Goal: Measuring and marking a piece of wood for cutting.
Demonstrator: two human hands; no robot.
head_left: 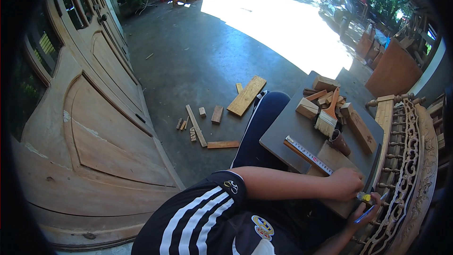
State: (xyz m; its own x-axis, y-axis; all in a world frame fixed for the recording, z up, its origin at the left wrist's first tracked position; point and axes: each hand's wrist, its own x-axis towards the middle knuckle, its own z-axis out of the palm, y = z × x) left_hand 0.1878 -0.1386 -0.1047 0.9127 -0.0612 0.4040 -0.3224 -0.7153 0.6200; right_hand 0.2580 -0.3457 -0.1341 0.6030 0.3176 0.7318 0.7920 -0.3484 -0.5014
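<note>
A tape measure blade (309, 154) lies stretched along a narrow wooden strip (298, 149) on the grey tabletop (278, 137). My left hand (347, 184) is closed over the near end of the blade. Just beyond its knuckles shows a yellow part of the tape measure case (363, 197). My right hand (369, 210), close beside the case, has its fingers closed on a blue pen (364, 215). A flat board (336, 157) lies under the strip. My left hand hides part of the blade and the board.
A paintbrush (327, 122), a brown cylinder (339, 142), and several wood blocks (361, 130) crowd the table's far side. A carved wooden panel (406, 160) stands at the right. Wood offcuts (196, 125) and a plank (247, 95) lie on the floor; a wooden door (113, 132) stands left.
</note>
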